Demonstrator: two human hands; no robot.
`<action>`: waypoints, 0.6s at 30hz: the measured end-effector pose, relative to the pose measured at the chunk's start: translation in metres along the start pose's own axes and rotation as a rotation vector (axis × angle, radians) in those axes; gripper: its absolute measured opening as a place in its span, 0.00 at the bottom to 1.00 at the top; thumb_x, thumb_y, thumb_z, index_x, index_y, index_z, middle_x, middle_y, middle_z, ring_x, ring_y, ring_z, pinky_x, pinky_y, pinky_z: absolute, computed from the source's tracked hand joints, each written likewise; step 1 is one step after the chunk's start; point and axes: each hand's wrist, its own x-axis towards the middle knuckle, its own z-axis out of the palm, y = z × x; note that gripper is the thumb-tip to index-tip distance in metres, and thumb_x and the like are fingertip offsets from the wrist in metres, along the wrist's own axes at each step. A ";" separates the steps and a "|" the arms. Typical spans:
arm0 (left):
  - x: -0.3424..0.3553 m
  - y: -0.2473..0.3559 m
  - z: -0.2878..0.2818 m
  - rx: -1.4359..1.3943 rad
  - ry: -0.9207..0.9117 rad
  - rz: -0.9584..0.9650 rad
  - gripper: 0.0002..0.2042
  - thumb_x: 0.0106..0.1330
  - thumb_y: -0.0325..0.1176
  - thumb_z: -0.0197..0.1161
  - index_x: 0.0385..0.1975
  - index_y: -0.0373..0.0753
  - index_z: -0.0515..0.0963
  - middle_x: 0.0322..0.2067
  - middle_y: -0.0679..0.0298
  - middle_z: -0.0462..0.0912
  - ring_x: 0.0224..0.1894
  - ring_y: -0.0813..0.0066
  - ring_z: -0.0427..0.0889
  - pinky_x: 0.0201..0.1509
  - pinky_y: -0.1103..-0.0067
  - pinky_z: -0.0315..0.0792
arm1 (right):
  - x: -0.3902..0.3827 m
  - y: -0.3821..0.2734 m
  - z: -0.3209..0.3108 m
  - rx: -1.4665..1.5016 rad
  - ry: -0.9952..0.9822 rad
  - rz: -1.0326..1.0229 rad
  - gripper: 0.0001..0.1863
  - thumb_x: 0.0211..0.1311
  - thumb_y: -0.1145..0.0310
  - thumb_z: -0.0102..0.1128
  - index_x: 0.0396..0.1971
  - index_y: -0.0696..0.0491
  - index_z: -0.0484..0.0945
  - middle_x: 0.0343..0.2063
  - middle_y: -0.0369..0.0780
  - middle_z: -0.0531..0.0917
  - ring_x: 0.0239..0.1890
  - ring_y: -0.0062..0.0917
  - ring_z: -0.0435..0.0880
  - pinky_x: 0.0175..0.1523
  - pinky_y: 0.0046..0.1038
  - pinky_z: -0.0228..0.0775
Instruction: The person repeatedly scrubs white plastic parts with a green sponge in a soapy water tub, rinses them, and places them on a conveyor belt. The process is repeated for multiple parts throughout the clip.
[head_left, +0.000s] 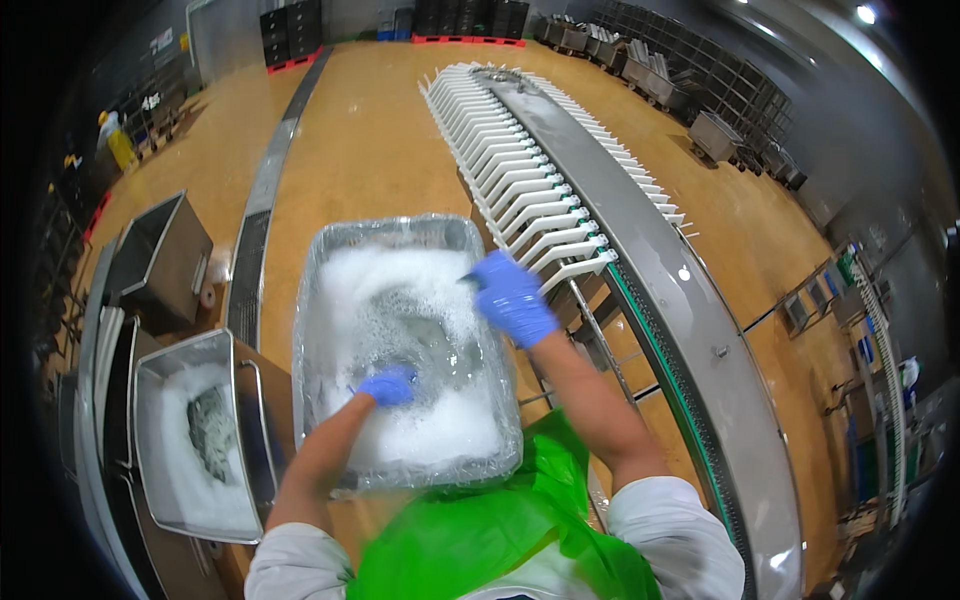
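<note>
A plastic-lined tub (312,330) holds foamy water (430,430). My left hand (386,385), in a blue glove, dips into the water left of centre; its fingers are hidden or blurred. My right hand (510,298), also gloved, is raised at the tub's right side with fingers bent round a small dark greenish item (468,279) that I cannot make out. Just right of that hand runs a steel conveyor (705,355) with a long row of white plastic prongs (520,180) along its side. A green apron (470,545) covers my front.
A second steel bin of suds (255,420) and another steel bin (160,250) stand left. A drain channel (270,180) crosses the yellow floor (350,130). A person in yellow (120,140) is far left. Carts (715,135) line the back right; racks and a ladder-like frame (810,300) stand right.
</note>
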 end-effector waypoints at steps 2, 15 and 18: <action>0.013 -0.055 0.040 -0.039 -0.005 -0.103 0.20 0.60 0.44 0.56 0.46 0.37 0.79 0.48 0.46 0.79 0.49 0.48 0.78 0.53 0.63 0.72 | 0.010 -0.043 0.048 -0.082 -0.110 -0.103 0.08 0.55 0.70 0.53 0.31 0.48 0.81 0.33 0.44 0.79 0.35 0.40 0.82 0.40 0.41 0.74; -0.051 -0.009 -0.017 -0.539 -0.073 -0.043 0.17 0.62 0.32 0.53 0.49 0.36 0.75 0.41 0.55 0.83 0.41 0.60 0.82 0.45 0.67 0.76 | -0.025 -0.039 0.121 0.487 -0.735 0.097 0.17 0.60 0.59 0.53 0.36 0.58 0.82 0.35 0.49 0.83 0.36 0.36 0.84 0.43 0.37 0.75; -0.078 0.024 -0.071 -0.753 0.248 -0.253 0.15 0.64 0.31 0.51 0.48 0.33 0.74 0.38 0.56 0.82 0.39 0.68 0.80 0.48 0.73 0.74 | -0.012 -0.070 0.081 1.130 -0.548 0.250 0.18 0.61 0.57 0.57 0.37 0.59 0.79 0.28 0.45 0.81 0.26 0.27 0.81 0.34 0.31 0.75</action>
